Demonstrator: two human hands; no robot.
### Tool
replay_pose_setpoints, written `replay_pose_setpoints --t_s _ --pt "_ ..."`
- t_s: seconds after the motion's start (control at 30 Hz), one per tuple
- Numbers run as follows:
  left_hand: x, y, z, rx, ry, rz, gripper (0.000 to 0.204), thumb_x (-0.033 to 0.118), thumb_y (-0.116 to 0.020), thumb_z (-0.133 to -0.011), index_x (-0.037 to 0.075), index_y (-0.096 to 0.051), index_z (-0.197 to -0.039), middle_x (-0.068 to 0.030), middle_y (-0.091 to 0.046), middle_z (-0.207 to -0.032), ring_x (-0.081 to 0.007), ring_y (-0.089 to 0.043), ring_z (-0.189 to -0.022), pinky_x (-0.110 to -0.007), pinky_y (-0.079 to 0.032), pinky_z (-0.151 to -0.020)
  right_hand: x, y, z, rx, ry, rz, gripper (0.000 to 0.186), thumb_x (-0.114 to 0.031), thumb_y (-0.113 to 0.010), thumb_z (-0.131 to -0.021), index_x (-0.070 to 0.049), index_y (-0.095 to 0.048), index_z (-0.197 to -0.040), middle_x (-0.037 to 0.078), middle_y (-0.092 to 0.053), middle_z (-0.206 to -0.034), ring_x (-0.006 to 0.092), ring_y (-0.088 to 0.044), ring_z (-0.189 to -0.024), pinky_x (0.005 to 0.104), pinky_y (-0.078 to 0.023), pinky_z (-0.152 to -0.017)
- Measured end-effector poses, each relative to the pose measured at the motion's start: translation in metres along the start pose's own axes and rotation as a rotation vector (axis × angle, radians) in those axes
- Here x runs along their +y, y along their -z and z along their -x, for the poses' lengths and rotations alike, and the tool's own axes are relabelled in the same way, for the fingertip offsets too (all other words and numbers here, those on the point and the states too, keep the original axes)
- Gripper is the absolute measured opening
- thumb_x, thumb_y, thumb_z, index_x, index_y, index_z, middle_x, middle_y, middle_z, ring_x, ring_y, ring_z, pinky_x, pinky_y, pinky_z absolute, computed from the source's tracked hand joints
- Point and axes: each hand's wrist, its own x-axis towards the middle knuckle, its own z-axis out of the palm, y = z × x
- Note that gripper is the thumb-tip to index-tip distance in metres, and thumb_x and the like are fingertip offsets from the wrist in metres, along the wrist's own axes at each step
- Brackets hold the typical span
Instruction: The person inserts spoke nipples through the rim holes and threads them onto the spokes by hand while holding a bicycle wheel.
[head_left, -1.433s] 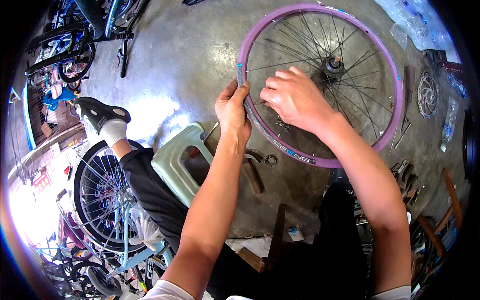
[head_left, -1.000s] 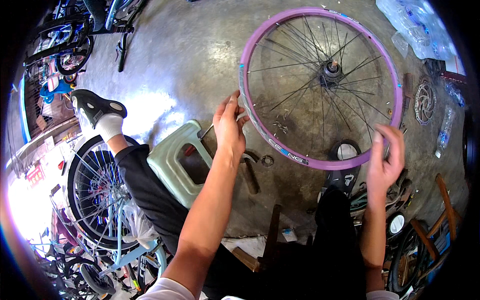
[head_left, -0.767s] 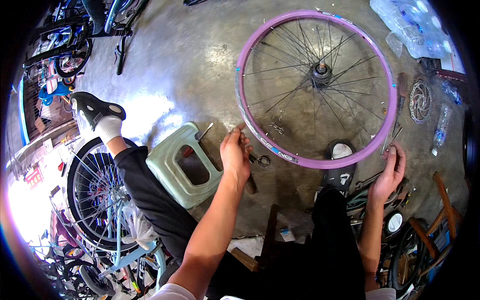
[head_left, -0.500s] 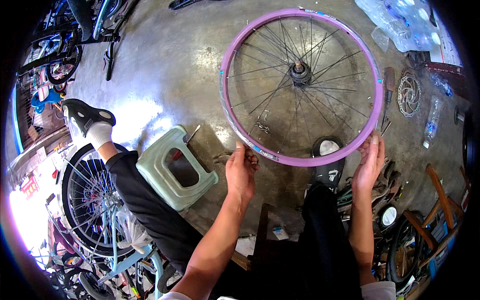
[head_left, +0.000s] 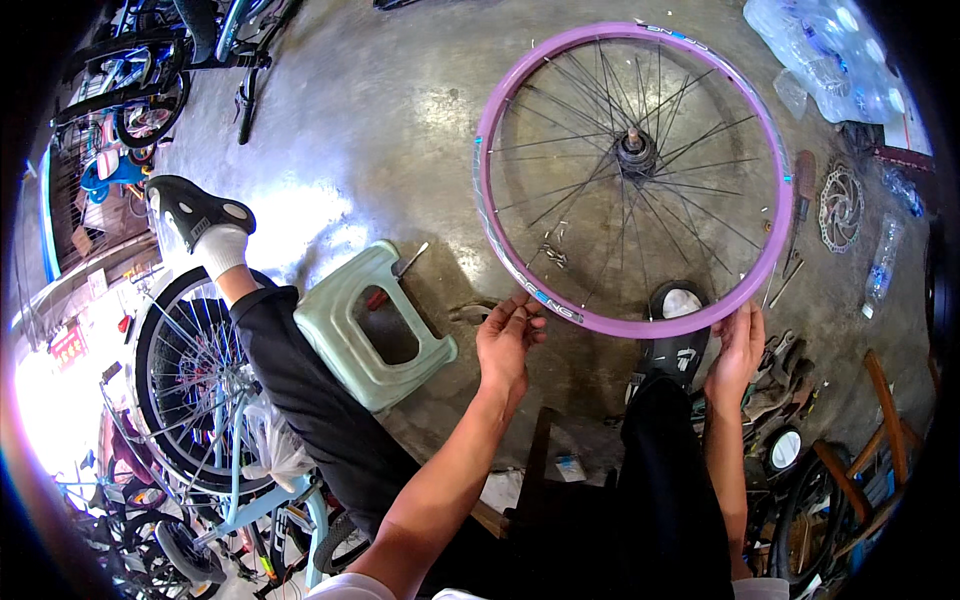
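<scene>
A spoked bicycle wheel with a purple rim (head_left: 640, 325) and a dark hub (head_left: 635, 155) lies before me. Its near edge passes over the front of my right shoe (head_left: 675, 335). My left hand (head_left: 508, 345) is closed, thumb and fingertips pinching at the rim's near left edge. Farther right along that edge, my right hand (head_left: 738, 352) has its fingers curled against the rim, partly hidden beneath it. Several small silvery pieces (head_left: 555, 250) are on the floor, seen between the spokes.
A pale green stool (head_left: 330, 325) stands left of the wheel. A brake disc (head_left: 841, 207), a screwdriver (head_left: 803, 185) and a plastic bottle (head_left: 882, 265) lie to its right. Bagged bottles (head_left: 825, 55) sit at far right. A light blue bicycle (head_left: 230, 470) is at lower left.
The view has shifted, moving the scene rightward in the picture. My right hand has slid along the rim toward me. My left hand stays at the near left edge, fingers more gathered.
</scene>
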Motion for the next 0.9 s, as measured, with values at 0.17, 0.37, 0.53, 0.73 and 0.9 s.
replay_pose_setpoints --t_s 0.17,0.37,0.53,0.73,0.9 --pt "0.018 -0.013 0.034 0.143 -0.307 -0.071 0.015 0.013 -0.059 -0.105 0.001 -0.06 -0.113 -0.0113 -0.073 -0.101 -0.0122 -0.065 -0.072 -0.027 -0.053 -0.064 -0.026 0.014 0.021 0.086 0.272 0.308 0.019 -0.014 -0.055 -0.106 0.001 -0.064 -0.114 0.001 -0.057 -0.086 0.0084 -0.05 -0.077 0.0241 -0.04 -0.068" --pt "0.06 -0.06 0.096 -0.275 -0.416 -0.174 0.009 0.011 -0.066 -0.1 0.002 -0.064 -0.101 -0.0133 -0.073 -0.096 -0.0149 -0.065 -0.071 -0.029 -0.055 -0.067 -0.1 -0.025 0.041 -0.526 0.731 0.505 0.029 -0.005 -0.081 -0.08 -0.002 -0.069 -0.106 0.012 -0.07 -0.096 0.0195 -0.063 -0.075 0.0298 -0.051 -0.066" --pt "0.051 -0.112 0.105 -0.535 -0.344 -0.045 0.012 0.009 -0.069 -0.098 0.0 -0.064 -0.092 -0.0074 -0.066 -0.105 -0.0121 -0.06 -0.088 -0.027 -0.051 -0.078 -0.11 -0.056 0.039 -0.636 0.793 0.457 0.035 0.0 -0.084 -0.076 -0.003 -0.07 -0.108 0.012 -0.071 -0.094 0.0238 -0.067 -0.074 0.0325 -0.054 -0.066" --pt "0.045 -0.134 0.105 -0.495 -0.236 -0.034 0.019 0.015 -0.072 -0.098 0.0 -0.066 -0.088 -0.0026 -0.065 -0.098 -0.0068 -0.054 -0.081 -0.024 -0.046 -0.072 -0.106 -0.049 0.029 -0.56 0.76 0.455 0.025 0.001 -0.083 -0.076 -0.001 -0.071 -0.099 0.011 -0.072 -0.088 0.0262 -0.069 -0.074 0.0341 -0.054 -0.068" --pt "0.04 -0.143 0.105 -0.458 -0.16 -0.134 0.027 0.022 -0.066 -0.103 -0.001 -0.067 -0.089 -0.0017 -0.064 -0.092 -0.007 -0.055 -0.077 -0.023 -0.046 -0.07 -0.099 -0.036 0.024 -0.541 0.748 0.473 0.02 0.001 -0.081 -0.079 -0.001 -0.071 -0.096 0.012 -0.073 -0.087 0.0271 -0.069 -0.075 0.0346 -0.054 -0.069"
